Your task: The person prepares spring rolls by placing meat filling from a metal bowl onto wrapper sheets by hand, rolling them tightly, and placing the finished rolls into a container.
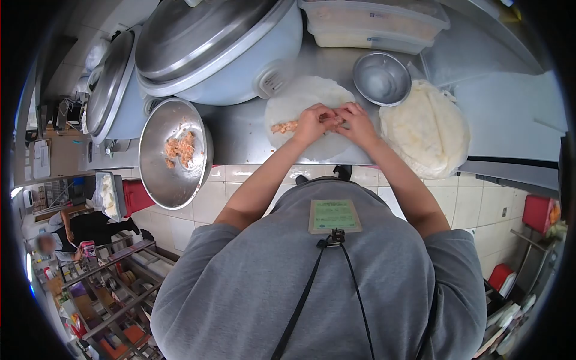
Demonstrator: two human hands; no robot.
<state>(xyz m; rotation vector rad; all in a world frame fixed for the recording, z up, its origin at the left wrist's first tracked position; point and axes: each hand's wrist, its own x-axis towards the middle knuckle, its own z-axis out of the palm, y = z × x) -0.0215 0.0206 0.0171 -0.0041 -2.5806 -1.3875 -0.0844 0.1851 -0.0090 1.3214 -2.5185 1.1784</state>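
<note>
A thin round white wrapper (309, 91) lies flat on the steel counter in front of me. Across it runs a line of pinkish-orange filling (284, 127), its left part in plain sight. Both hands meet over the right part of this line, fingers bent and pressed on the filling: my left hand (315, 122) on the left, my right hand (355, 123) beside it. To the right sits a stack of wrappers (425, 132), with a small metal bowl (382, 78) behind. A large steel bowl (175, 153) at the left holds more filling (180, 149).
Large lidded cookers (219, 54) stand at the back left. A clear plastic container (375, 24) is at the back. The counter's front edge runs just before my body. Far left, a person (66, 234) is beside metal racks (114, 270).
</note>
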